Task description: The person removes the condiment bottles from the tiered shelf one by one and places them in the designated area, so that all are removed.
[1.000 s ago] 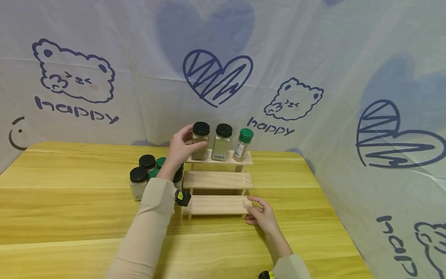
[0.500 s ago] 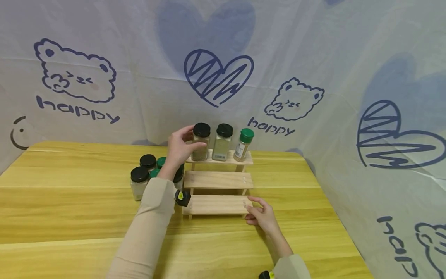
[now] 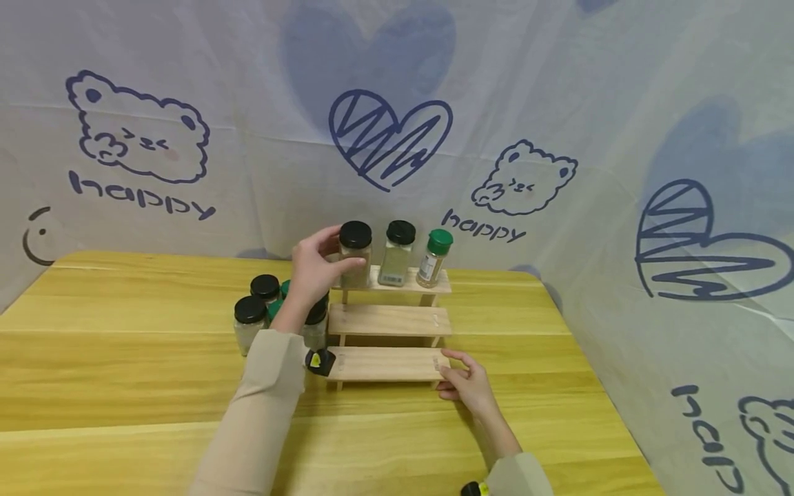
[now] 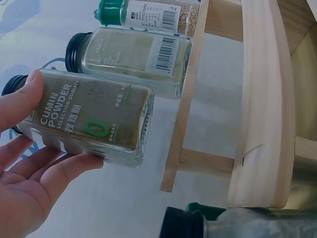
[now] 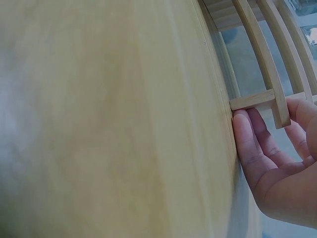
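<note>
My left hand [image 3: 314, 270] grips a square glass jar of cumin powder [image 4: 94, 116] with a black lid, thumb on one side and fingers on the other. In the left wrist view, a gap shows between the jar's base and the top shelf [image 4: 184, 114]. Beside it on that shelf stand another black-lidded jar [image 3: 395, 258] and a green-capped bottle [image 3: 433, 262]. My right hand [image 3: 471, 386] holds the right end of the lowest tier of the three-tier wooden rack [image 3: 384, 365]. In the right wrist view, fingers lie against the rack's end [image 5: 280, 111] and foot.
Several black- and green-lidded jars [image 3: 250, 324] cluster on the table left of the rack, partly hidden behind my left forearm. The middle shelf [image 3: 387, 320] lies below the top one. A printed cloth [image 3: 260, 172] hangs close behind the wooden table [image 3: 124, 379].
My left hand and the cumin jar have shifted slightly left and toward me, away from the neighbouring jar. The right hand stays at the rack's end.
</note>
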{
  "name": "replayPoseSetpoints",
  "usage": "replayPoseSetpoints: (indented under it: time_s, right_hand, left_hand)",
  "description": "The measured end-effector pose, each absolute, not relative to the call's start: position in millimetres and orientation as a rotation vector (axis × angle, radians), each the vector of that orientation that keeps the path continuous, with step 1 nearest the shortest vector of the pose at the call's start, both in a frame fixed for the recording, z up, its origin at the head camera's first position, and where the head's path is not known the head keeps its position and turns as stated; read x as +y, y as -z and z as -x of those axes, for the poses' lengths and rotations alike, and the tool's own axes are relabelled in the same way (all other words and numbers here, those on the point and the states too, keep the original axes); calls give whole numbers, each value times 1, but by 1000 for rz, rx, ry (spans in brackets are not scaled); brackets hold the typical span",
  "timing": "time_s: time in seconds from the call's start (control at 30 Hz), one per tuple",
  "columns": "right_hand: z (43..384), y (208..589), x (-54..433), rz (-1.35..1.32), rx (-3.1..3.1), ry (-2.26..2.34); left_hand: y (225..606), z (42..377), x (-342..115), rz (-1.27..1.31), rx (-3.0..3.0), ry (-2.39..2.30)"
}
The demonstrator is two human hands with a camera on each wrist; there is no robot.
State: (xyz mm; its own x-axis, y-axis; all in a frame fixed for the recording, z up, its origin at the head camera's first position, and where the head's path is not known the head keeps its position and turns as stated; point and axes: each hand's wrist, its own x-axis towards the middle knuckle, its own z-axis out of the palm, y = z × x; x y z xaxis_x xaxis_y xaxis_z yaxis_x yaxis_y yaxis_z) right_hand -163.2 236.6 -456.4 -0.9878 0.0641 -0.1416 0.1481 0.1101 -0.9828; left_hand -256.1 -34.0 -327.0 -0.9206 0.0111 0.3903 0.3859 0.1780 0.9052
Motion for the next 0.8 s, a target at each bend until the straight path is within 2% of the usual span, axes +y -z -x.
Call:
replayPoseSetpoints:
  time_s: [0.8]
  right_hand:
    - [163,457,237,-216,2289,2037]
  left_hand:
    - [338,213,-44,511,-2098,1783]
